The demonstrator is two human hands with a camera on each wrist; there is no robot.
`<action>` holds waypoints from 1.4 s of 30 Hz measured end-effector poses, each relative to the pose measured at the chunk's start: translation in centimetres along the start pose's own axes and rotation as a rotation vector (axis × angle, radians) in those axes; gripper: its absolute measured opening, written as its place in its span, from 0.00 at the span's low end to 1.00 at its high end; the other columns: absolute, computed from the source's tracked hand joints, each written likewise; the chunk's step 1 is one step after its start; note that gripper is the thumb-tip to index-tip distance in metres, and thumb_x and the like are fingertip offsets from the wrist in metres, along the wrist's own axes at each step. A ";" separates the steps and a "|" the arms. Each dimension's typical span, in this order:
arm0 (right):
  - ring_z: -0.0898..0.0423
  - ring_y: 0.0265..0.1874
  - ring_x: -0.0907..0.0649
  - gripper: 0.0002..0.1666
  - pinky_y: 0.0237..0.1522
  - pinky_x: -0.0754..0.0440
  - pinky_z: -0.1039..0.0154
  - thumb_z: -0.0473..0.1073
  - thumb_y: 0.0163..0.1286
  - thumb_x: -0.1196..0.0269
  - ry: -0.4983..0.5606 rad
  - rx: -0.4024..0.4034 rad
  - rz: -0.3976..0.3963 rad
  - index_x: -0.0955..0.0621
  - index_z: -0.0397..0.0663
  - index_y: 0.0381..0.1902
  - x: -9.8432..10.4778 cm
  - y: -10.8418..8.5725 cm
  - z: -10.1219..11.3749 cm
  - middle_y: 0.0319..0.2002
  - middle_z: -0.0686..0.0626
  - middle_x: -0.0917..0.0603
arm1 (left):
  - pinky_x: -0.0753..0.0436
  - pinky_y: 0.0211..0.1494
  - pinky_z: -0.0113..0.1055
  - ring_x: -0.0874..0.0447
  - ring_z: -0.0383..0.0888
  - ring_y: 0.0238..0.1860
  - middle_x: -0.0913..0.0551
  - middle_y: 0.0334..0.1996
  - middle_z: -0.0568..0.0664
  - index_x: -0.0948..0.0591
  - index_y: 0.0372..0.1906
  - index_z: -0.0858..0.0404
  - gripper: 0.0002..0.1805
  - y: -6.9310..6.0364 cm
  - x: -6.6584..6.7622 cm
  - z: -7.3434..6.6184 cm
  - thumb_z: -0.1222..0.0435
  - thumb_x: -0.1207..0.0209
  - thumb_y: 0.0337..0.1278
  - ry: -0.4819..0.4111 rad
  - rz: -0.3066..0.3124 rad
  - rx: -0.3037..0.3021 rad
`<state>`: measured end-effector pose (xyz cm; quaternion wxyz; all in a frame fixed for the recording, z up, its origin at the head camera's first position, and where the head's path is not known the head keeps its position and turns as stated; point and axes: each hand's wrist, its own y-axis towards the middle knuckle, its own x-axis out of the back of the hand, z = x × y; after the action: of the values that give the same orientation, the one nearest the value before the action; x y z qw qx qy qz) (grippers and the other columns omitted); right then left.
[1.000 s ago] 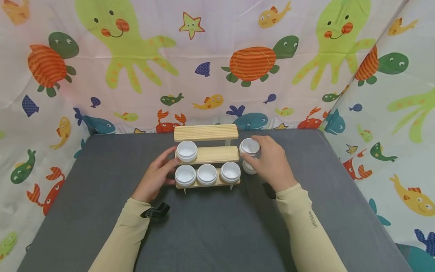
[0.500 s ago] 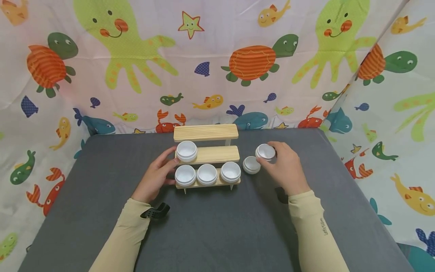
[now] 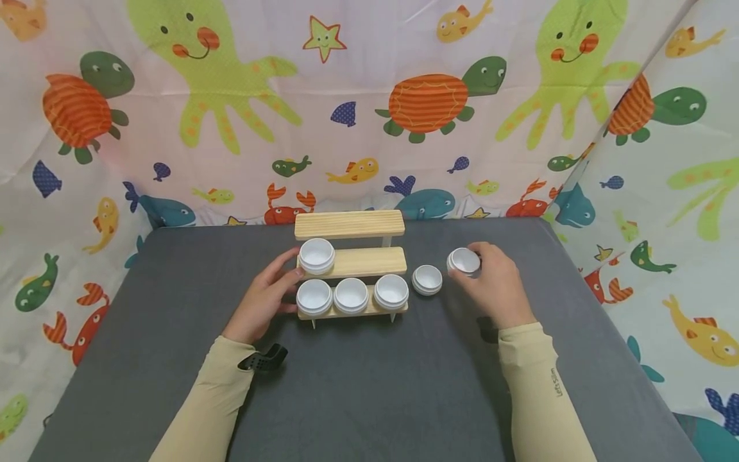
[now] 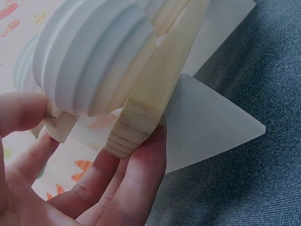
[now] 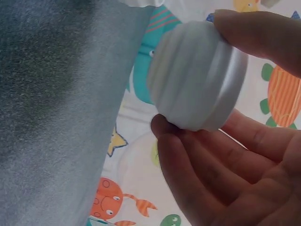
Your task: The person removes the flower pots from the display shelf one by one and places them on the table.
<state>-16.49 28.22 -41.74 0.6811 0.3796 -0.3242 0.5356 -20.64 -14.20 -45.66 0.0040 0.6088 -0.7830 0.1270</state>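
A small three-tier wooden rack (image 3: 369,262) on clear supports stands mid-table in the head view. My left hand (image 3: 262,298) holds its left end; in the left wrist view, thumb and fingers press against the ends of its boards. One white ribbed cup (image 3: 317,255) sits at the left of the middle tier. The bottom tier bears three more: a left cup (image 3: 314,296), a centre cup (image 3: 351,295) and a right cup (image 3: 391,290). Right of the rack, my right hand (image 3: 498,285) pinches another white ribbed cup (image 5: 197,77) between thumb and fingers, its mouth upward.
A further white cup (image 3: 427,280) stands on the grey cloth between the rack and my right hand. The top board (image 3: 349,224) bears no cup. Behind the table (image 3: 369,385) hangs a curtain (image 3: 358,77) printed with sea animals.
My right hand has carried its cup to the right and slightly nearer, away from the cup standing beside the rack. The left hand and the rack have stayed in place.
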 end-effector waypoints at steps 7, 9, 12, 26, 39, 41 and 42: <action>0.38 0.54 0.17 0.34 0.59 0.18 0.37 0.52 0.69 0.26 -0.014 -0.056 0.078 0.21 0.37 0.63 -0.5 0.2 -0.6 0.56 0.36 0.15 | 0.09 0.44 0.42 0.13 0.52 0.59 0.20 0.68 0.61 0.34 0.83 0.37 0.33 0.2 0.0 0.0 0.46 0.40 0.79 0.002 0.006 0.006; 0.38 0.54 0.17 0.33 0.59 0.18 0.37 0.51 0.69 0.26 -0.019 -0.068 0.084 0.21 0.37 0.63 -0.6 0.3 -0.8 0.57 0.36 0.16 | 0.09 0.43 0.42 0.13 0.53 0.59 0.20 0.68 0.61 0.34 0.83 0.36 0.33 0.3 0.0 0.1 0.46 0.40 0.79 0.001 0.006 0.005; 0.39 0.54 0.17 0.33 0.59 0.18 0.37 0.51 0.69 0.26 -0.025 -0.077 0.093 0.22 0.37 0.64 -0.6 0.5 -0.9 0.57 0.36 0.16 | 0.09 0.43 0.43 0.13 0.52 0.59 0.20 0.67 0.61 0.34 0.83 0.36 0.33 0.4 0.1 0.3 0.46 0.40 0.79 -0.007 0.003 0.002; 0.39 0.50 0.16 0.34 0.53 0.18 0.40 0.50 0.68 0.25 -0.035 -0.058 0.115 0.21 0.35 0.62 -1.5 1.1 -1.4 0.54 0.35 0.15 | 0.09 0.44 0.42 0.14 0.50 0.56 0.20 0.68 0.62 0.34 0.83 0.36 0.33 0.4 0.3 -0.4 0.47 0.39 0.79 0.000 0.009 0.014; 0.38 0.49 0.15 0.33 0.53 0.17 0.40 0.50 0.67 0.24 -0.048 -0.064 0.127 0.21 0.34 0.61 -2.1 1.4 -1.7 0.54 0.35 0.14 | 0.09 0.44 0.43 0.14 0.51 0.56 0.19 0.67 0.61 0.34 0.83 0.37 0.33 0.5 0.4 -0.2 0.47 0.39 0.80 0.004 0.009 0.015; 0.38 0.49 0.15 0.33 0.53 0.17 0.39 0.50 0.67 0.24 -0.045 -0.067 0.131 0.21 0.34 0.61 -2.2 1.4 -1.7 0.54 0.34 0.15 | 0.09 0.44 0.43 0.15 0.51 0.56 0.19 0.67 0.61 0.34 0.83 0.37 0.33 0.5 0.4 -0.3 0.47 0.40 0.80 0.005 0.009 0.017; 0.38 0.49 0.15 0.33 0.53 0.17 0.39 0.50 0.67 0.25 -0.045 -0.070 0.135 0.21 0.34 0.61 -2.2 1.4 -1.7 0.54 0.34 0.15 | 0.09 0.44 0.42 0.15 0.51 0.56 0.19 0.67 0.62 0.34 0.83 0.38 0.33 0.4 0.4 -0.4 0.47 0.40 0.80 0.007 0.010 0.016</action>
<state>-18.22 28.82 -44.24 0.6491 0.3446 -0.3827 0.5599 -21.22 -14.36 -45.31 0.0013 0.6043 -0.7851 0.1356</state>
